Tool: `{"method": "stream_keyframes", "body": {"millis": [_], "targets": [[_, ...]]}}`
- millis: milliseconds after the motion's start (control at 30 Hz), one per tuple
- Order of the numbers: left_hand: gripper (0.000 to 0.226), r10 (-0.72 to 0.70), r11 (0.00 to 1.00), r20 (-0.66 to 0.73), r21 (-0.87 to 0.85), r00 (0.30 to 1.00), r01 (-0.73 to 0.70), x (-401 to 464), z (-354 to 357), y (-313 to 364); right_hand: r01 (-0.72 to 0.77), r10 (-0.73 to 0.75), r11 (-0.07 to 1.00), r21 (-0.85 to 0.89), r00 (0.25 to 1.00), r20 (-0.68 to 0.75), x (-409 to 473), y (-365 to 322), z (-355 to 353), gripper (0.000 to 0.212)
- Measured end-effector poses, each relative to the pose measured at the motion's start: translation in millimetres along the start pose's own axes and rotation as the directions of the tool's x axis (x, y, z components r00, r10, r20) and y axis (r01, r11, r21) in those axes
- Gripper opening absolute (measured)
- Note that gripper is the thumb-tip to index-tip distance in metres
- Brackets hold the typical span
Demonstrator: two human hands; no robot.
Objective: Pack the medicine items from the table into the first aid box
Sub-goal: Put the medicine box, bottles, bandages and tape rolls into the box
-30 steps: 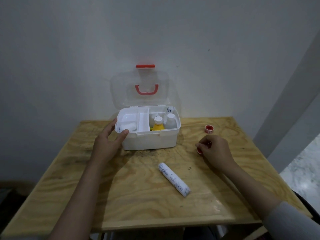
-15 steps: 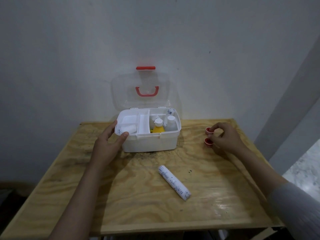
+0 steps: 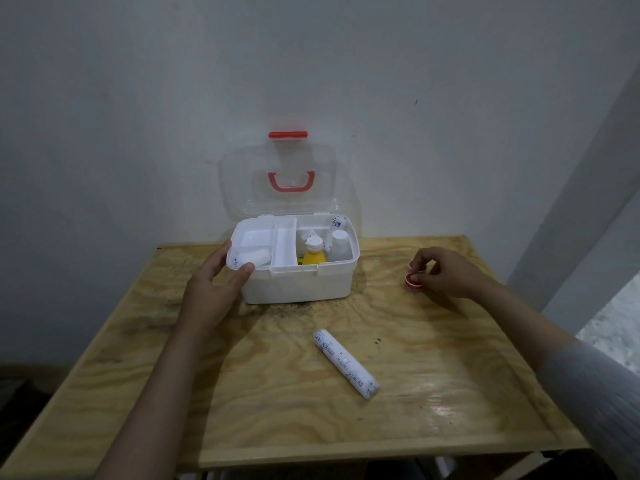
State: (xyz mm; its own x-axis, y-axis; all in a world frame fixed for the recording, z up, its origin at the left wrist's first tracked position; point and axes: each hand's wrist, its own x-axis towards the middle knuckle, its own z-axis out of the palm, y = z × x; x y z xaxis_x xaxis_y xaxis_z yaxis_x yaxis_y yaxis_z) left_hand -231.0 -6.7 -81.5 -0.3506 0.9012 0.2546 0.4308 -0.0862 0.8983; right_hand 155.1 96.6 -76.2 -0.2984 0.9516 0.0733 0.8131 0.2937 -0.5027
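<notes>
Head camera, looking down over a plywood table (image 3: 242,393): nearest to us, two bare forearms reach in from the bottom corners, the right one ending in a grey sleeve (image 3: 602,386). Between the arms, well short of the box, a white paper-wrapped roll (image 3: 344,363) with blue print lies on its side on the bare wood, angled from upper left to lower right and touched by neither hand. Farther in, our left hand (image 3: 211,289) has its grip spread wide against the near left corner of the white first aid box (image 3: 298,285), thumb on the rim and fingers around the side, steadying it rather than holding anything. On the right side of the table, well apart from the box, our right hand (image 3: 446,271) has its grip pinched around two small red-rimmed tape rolls (image 3: 414,280), one above the other at the fingertips; we cannot tell if the lower one rests on the wood. Inside the box, a white tray (image 3: 282,249) sits in the left half with a small white wrapped item (image 3: 254,258) in its near compartment, while the right half holds a yellow bottle (image 3: 314,254), a white bottle (image 3: 339,244) and a printed roll tucked at the back corner. The clear lid (image 3: 277,181) stands upright behind, red handle and red latch showing, against a plain pale wall.
</notes>
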Motion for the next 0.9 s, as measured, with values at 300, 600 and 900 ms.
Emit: {"method": "stream_keyframes", "body": {"millis": [300, 600, 900], "targets": [[0.061, 0.004, 1.000, -0.010, -0.002, 1.000, -0.004, 1.2, -0.4, 1.9, 0.036, -0.035, 0.999, -0.003, 0.994, 0.099, -12.8, -9.9, -9.7, 0.012], [0.062, -0.002, 1.000, -0.007, 0.002, 1.000, 0.002, 0.9, -1.9, 0.7, 0.072, -0.070, 0.997, -0.028, 0.995, 0.073, -16.5, -13.4, -2.1, 0.016], [0.060, -0.001, 0.999, -0.010, 0.039, 1.000, 0.001, 1.8, -3.0, 5.9, 0.244, -0.214, 0.953, 0.180, 0.962, -0.172, -12.2, -117.5, -39.7, 0.018]]}}
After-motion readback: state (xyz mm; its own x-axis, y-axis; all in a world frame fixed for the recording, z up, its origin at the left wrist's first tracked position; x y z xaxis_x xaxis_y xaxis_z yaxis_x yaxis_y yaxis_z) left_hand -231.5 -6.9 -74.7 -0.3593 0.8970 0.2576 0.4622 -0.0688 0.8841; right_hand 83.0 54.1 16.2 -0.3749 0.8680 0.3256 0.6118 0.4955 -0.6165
